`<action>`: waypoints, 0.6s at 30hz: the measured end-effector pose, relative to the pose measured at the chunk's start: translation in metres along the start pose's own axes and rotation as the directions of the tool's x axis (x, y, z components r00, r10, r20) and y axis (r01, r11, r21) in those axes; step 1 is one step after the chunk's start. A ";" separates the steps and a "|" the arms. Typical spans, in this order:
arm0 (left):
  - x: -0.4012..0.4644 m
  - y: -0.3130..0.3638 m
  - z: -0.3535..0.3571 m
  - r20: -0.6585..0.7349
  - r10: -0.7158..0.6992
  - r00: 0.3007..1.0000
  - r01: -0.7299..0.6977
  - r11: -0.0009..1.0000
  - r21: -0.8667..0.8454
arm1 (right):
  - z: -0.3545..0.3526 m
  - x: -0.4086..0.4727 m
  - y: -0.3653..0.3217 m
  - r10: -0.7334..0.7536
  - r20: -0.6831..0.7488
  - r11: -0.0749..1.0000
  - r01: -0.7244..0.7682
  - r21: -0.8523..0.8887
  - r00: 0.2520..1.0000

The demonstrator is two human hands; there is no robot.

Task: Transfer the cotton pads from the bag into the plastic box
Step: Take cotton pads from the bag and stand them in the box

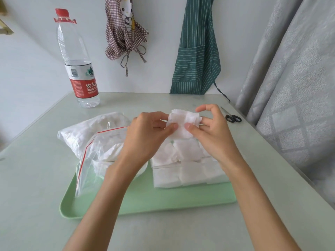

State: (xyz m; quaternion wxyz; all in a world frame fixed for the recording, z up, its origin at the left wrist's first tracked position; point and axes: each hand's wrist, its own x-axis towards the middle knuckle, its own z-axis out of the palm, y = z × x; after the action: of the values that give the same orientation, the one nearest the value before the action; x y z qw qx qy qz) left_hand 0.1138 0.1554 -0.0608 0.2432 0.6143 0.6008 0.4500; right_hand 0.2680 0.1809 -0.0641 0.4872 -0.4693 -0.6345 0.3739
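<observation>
A clear zip bag [90, 140] with a red seal strip lies open on the left, partly on the green tray [163, 200], with white cotton pads inside. The clear plastic box [188, 171] stands on the tray's right half, packed with stacked white pads. Both hands hold a small stack of cotton pads [183, 124] just above the box. My left hand [146, 138] pinches its left side with thumb and fingers. My right hand [212, 131] pinches its right side, index finger raised.
A tall water bottle [79, 69] with a red label stands at the table's back left. Black scissors [233, 117] lie at the right edge near the grey curtain [293, 87]. Two aprons hang on the wall behind.
</observation>
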 end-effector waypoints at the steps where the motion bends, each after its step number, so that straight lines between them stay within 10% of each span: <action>1: -0.001 0.001 -0.005 0.026 -0.006 1.000 0.004 0.996 0.084 | 0.000 0.000 0.002 0.021 0.017 1.000 -0.021 -0.015 1.000; 9: -0.009 0.007 -0.039 0.062 0.010 0.998 -0.038 0.882 0.470 | 0.000 0.002 0.008 0.357 0.237 0.930 -0.367 -0.001 0.904; 18: -0.004 -0.009 -0.025 0.245 0.063 0.967 -0.210 0.739 0.640 | 0.011 0.014 -0.002 0.425 0.411 0.859 -0.218 -0.463 0.806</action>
State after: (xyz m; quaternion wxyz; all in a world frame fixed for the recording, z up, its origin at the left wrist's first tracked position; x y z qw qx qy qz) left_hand 0.0885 0.1471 -0.0570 0.0373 0.7464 0.6453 0.1586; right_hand 0.2558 0.1932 -0.0615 0.1294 -0.5468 -0.7093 0.4257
